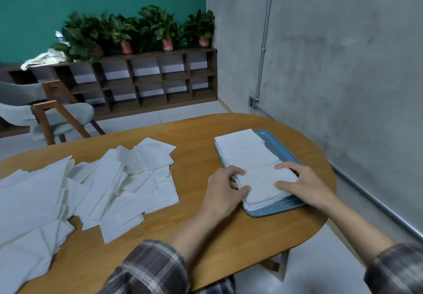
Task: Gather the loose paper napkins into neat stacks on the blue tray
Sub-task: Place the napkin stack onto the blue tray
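An oval wooden table carries a blue slotted plastic tray under the gripped napkin stack, with loose white paper napkins leftward.

Soft matt paper napkins lie on a perforated blue plastic tray atop a smooth wooden table.

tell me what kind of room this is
Probably an office lounge or break room rather than a home: a low cubby shelf topped with a row of potted plants, a padded armchair, and a bare concrete wall with exposed conduit beside the wooden table.
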`<move>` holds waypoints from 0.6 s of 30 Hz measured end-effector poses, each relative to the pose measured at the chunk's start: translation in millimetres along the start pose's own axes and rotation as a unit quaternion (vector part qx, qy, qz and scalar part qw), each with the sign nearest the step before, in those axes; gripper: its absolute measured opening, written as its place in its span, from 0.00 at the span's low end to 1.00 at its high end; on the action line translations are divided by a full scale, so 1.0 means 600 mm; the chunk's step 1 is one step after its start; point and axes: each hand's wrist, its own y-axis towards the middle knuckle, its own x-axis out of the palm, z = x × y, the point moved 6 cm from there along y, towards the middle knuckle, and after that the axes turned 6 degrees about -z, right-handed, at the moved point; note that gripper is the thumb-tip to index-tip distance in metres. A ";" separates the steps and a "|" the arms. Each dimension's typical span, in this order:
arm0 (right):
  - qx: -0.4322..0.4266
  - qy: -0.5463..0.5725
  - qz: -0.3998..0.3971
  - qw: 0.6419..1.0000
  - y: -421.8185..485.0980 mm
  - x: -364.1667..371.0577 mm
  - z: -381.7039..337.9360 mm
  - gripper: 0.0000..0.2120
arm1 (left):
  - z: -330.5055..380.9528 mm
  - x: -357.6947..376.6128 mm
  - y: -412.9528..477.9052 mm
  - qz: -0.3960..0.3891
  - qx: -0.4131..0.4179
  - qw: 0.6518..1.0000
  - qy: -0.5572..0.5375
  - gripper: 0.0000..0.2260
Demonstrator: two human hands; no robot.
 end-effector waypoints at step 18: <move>-0.111 -0.334 -0.105 0.930 0.038 0.057 -0.043 0.32 | 0.002 0.051 0.017 -0.133 0.068 0.941 0.302 0.33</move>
